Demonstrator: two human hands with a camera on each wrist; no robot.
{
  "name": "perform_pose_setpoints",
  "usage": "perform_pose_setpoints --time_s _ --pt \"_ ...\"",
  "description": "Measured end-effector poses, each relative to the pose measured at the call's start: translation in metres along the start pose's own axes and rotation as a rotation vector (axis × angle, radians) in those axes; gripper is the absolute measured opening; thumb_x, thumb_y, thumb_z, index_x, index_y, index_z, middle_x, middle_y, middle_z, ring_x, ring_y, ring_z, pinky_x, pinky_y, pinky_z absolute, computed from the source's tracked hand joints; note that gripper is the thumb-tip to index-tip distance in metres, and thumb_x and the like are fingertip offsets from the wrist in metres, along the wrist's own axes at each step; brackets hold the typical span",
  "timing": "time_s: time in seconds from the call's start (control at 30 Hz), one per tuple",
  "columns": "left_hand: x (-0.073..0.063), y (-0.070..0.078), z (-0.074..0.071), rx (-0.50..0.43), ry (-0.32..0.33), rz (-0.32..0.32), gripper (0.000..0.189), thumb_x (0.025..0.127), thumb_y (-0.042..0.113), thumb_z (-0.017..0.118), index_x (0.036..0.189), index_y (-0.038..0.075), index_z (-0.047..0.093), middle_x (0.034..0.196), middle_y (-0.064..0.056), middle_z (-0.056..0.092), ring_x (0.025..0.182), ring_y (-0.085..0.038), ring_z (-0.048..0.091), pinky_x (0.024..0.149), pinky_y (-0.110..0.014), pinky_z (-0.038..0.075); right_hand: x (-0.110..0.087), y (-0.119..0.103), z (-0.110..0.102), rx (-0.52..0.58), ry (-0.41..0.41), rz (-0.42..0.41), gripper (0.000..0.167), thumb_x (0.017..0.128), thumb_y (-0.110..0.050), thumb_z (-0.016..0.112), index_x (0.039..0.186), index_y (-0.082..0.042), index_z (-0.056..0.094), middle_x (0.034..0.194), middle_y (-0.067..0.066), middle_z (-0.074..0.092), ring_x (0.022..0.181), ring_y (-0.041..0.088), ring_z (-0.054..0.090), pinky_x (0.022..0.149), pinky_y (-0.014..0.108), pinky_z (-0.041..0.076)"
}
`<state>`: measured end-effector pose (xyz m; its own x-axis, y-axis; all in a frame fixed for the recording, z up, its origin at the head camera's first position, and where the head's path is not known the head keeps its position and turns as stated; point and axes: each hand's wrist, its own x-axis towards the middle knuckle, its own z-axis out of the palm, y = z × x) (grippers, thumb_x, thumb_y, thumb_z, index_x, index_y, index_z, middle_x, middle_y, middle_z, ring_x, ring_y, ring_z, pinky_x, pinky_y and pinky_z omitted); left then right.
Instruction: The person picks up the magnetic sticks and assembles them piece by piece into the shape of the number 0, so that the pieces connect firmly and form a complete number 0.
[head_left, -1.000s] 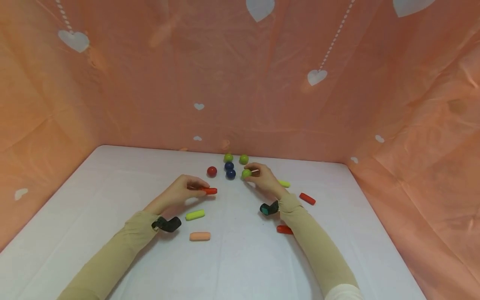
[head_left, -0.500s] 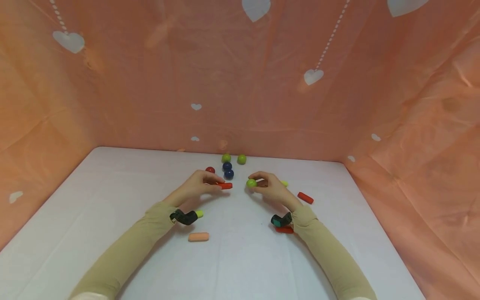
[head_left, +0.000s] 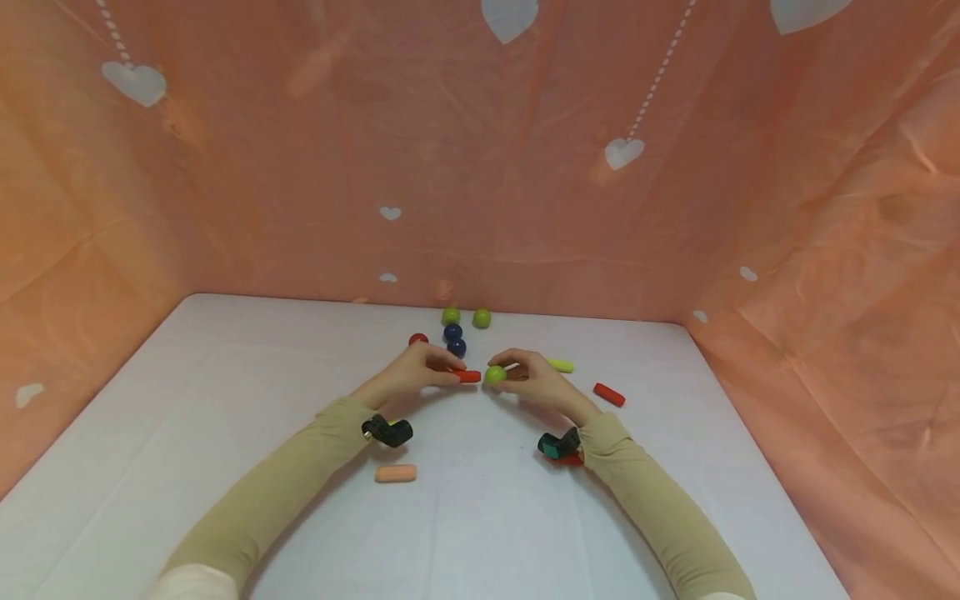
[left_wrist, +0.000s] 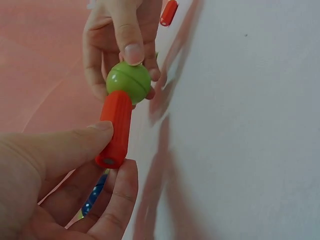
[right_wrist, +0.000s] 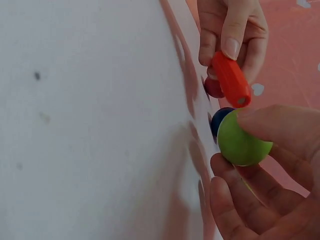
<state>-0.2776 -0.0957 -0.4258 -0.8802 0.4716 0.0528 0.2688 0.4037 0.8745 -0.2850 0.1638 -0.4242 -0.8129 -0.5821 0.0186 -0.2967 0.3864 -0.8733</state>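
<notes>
**Red rod and green ball, end to end above the surface**

Head view: red rod (head_left: 468, 377) pinched in the left hand (head_left: 417, 372), green ball (head_left: 495, 375) pinched in the right hand (head_left: 534, 377), the two pieces meeting just above the white surface (head_left: 480, 517) near its middle. Behind the hands: two blue balls (head_left: 454, 339), two more green balls (head_left: 465, 317), a red ball (head_left: 417, 339) half hidden by the left hand. To the right: a yellow-green rod (head_left: 560, 365) and another red rod (head_left: 608, 394), apart from each other. Nearer: an orange rod (head_left: 395, 473), lying alone. Black wrist cameras on both beige sleeves.

Left wrist view: red rod (left_wrist: 116, 128) clamped between left thumb and forefinger near its rear end, a small dark disc showing in that end face; front end touching the green ball (left_wrist: 129, 82). Ball gripped by the right fingertips (left_wrist: 130, 40), thumb on top.

Right wrist view: green ball (right_wrist: 242, 140) held between right thumb and fingers; red rod (right_wrist: 230, 79) in the left fingertips (right_wrist: 233, 30), seemingly just short of contact from this angle.

Handling, as a judgement: both pieces probably light, rigid, smooth plastic, so somewhat slippery. Best grip likely on the rod's rear half, leaving the joining end free, and across the ball's widest part.
</notes>
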Motion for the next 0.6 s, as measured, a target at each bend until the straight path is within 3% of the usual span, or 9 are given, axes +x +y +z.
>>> perform_pose_setpoints --time_s 0.27,0.43,0.6 --pt "0.005 -0.001 0.004 -0.062 0.024 -0.045 0.025 0.085 0.011 0.073 0.109 0.005 0.071 0.101 -0.004 0.069 0.094 -0.018 0.061 0.079 -0.028 0.05 0.004 0.002 0.001 -0.013 0.015 -0.038 0.038 0.087 -0.004 0.07 0.122 0.003 0.058 0.119 0.013 0.061 0.104 0.027 0.062 0.089 0.037 0.052" --pt "0.004 0.0 -0.001 -0.083 0.036 -0.014 0.031 0.085 0.006 0.072 0.114 -0.004 0.066 0.105 -0.012 0.068 0.096 -0.022 0.063 0.079 -0.029 0.053 0.005 0.005 -0.002 -0.034 0.058 -0.023 0.036 0.085 -0.008 0.072 0.119 0.001 0.062 0.115 0.01 0.063 0.1 0.024 0.062 0.087 0.035 0.052" --pt "-0.002 -0.002 -0.014 -0.118 0.042 0.007 0.034 0.086 0.004 0.071 0.118 -0.005 0.063 0.114 -0.018 0.065 0.102 -0.026 0.062 0.085 -0.033 0.053 0.005 0.012 -0.006 -0.016 0.066 -0.02 0.036 0.085 -0.008 0.073 0.117 0.002 0.062 0.112 0.01 0.064 0.099 0.022 0.061 0.087 0.033 0.051"
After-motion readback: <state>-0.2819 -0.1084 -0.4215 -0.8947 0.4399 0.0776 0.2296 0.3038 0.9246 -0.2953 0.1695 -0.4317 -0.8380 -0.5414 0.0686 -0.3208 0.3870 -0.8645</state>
